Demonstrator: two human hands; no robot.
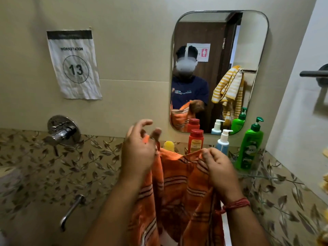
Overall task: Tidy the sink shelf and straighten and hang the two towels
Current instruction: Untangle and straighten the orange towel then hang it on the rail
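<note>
Orange striped towel (177, 189) hung between both hands before the mirror (248, 41). Right hand (219, 167) pinched its top edge, fingers curled. Left hand (140, 148) held the other corner, upper fingers loosely spread. Bottles stood on the glass shelf (262, 175) behind.

Woven cloth towel (177, 189); crumpled paper sign (74, 66); chrome tap (62, 134).
</note>
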